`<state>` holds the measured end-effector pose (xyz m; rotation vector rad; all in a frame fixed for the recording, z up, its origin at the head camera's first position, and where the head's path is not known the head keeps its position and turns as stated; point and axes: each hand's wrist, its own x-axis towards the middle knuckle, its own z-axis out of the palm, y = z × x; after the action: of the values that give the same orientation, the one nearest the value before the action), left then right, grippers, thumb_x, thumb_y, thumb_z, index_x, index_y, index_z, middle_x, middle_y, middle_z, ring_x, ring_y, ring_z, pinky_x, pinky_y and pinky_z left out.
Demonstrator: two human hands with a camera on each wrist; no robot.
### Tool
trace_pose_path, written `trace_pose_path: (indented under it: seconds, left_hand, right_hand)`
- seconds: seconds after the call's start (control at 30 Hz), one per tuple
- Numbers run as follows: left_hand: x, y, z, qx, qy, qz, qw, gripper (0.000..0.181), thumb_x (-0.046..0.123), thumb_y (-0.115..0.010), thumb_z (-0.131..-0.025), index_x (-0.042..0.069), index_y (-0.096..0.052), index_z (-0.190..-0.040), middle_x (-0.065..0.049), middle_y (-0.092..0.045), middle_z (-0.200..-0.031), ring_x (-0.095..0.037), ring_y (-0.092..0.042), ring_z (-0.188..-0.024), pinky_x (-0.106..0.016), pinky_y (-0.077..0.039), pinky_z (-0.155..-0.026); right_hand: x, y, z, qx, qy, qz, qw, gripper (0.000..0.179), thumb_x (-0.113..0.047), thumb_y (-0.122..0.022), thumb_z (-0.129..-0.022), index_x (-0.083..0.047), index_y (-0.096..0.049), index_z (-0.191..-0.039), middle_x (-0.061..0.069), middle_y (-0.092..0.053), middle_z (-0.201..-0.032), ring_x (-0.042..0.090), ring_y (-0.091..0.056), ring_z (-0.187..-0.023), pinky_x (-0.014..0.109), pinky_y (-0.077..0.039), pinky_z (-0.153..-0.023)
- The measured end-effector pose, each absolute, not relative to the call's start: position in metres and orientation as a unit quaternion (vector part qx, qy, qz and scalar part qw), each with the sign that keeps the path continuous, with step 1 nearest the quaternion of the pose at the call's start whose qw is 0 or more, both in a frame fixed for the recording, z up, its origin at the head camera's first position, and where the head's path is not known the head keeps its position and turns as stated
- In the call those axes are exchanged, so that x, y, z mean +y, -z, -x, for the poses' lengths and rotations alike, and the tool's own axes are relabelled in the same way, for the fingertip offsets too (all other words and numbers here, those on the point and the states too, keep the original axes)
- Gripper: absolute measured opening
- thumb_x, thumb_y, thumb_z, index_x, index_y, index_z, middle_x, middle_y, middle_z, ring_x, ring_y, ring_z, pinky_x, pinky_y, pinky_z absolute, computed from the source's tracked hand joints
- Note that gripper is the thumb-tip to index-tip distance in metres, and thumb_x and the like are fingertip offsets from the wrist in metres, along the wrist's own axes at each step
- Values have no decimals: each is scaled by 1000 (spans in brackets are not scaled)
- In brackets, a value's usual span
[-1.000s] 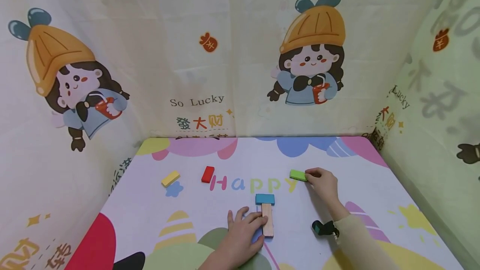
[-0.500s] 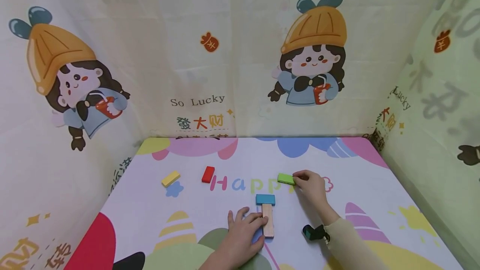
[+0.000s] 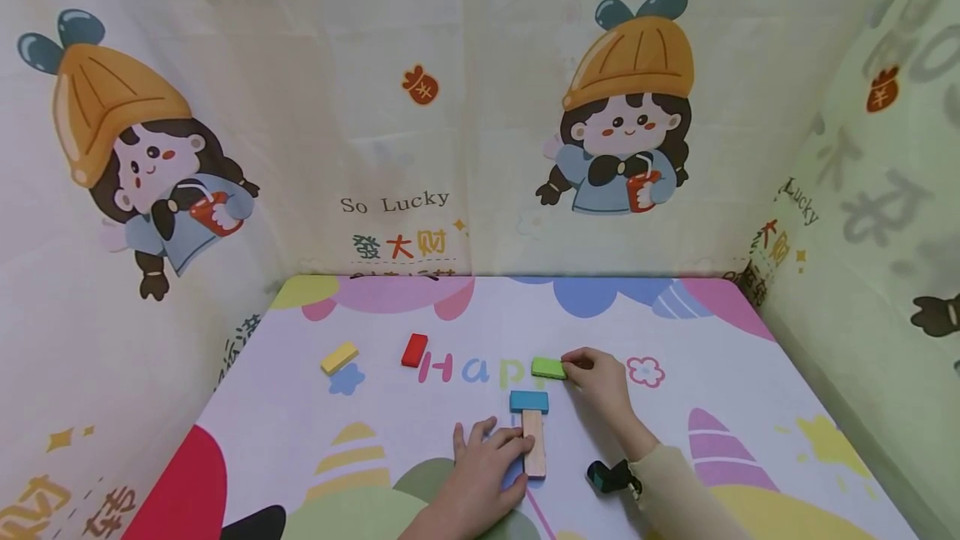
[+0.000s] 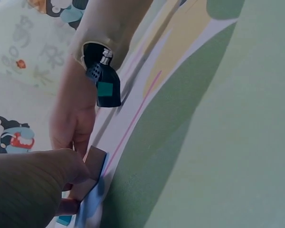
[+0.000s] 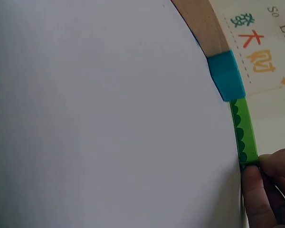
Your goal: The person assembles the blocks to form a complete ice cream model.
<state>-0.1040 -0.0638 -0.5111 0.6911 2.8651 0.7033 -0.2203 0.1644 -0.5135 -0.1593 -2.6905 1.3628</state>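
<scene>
In the head view, the green block (image 3: 548,368) and the right hand (image 3: 598,380) pinching it sit further left than in the earlier frames, over the second "p" of the printed "Happy" (image 3: 450,367); the left hand (image 3: 483,469) stays put. The block projects leftward from the pinch, held by its right-hand end. Nearer the person from that grip, and slightly left, the blue block (image 3: 528,401) lies crosswise at the far end of the plain wooden block (image 3: 534,452). The left hand's fingers are spread, the index fingertip resting on the plain one. Well left of the pinch lie the red block (image 3: 414,350) and, beyond it, the yellow block (image 3: 339,358).

In the left wrist view, thumb and a finger touch the plain block; how firmly they press cannot be told.

In the right wrist view, thumb and fingertips pinch only the green block's end, leaving its scalloped side bare. Whether it touches the blue one is unclear. It looks like painted wood: probably light, stiff, hardly fragile, perhaps a little slick. An end pinch should suffice, though gripping nearer the middle would likely resist tilting better.
</scene>
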Motion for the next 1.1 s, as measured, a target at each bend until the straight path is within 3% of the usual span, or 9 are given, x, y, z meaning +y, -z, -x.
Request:
trace_pose_path:
  seconds: [0.43,1.1]
  left_hand:
    - [-63,510,105,945,-237,-214,77,46,37,-74,-93,36,-65,-138,5,-62,-142,-38,-43,-140,-88,-18,-104]
    - [-64,511,102,945,-233,-226,49,42,34,-72,-94,32,-67,-136,4,-63,-140,-40,-46,-138,-88,-20,-102]
  right_hand:
    - [141,512,212,-882,-468,24,48,8,-10,-75,-90,-9,-79,-97,3,-76,-93,15,-66,-86,27,-52,-74]
    - [136,512,204,-890,-454,15,34,6,-12,-80,-88,-11,-79,-94,1,-77,-89,15,-69,-85,29,-54,-75]
